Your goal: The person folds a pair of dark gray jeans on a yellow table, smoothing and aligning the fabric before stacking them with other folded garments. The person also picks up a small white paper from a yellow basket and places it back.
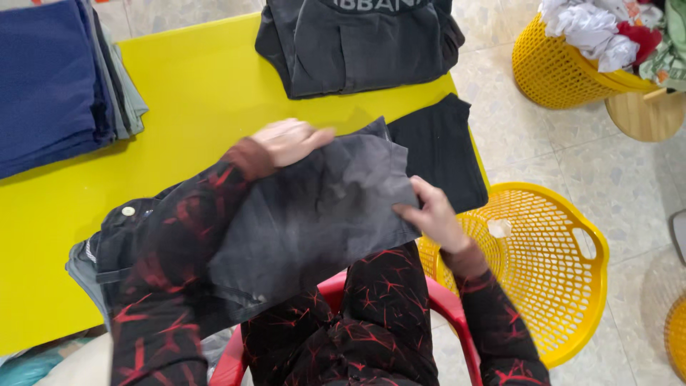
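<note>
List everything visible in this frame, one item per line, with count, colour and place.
jeans: one, dark grey, on the table edge, under both hands
table: one, yellow, left and centre
black garment: one, folded, on the table's right corner
dark grey stack: one, top centre of the table
blue stack: one, blue over grey, top left of the table
empty basket: one, yellow, on the floor at right
full basket: one, yellow, holding mixed laundry, top right
chair: one, red, under the person
left hand: flat on the jeans
right hand: pinching the jeans' right edge
</note>
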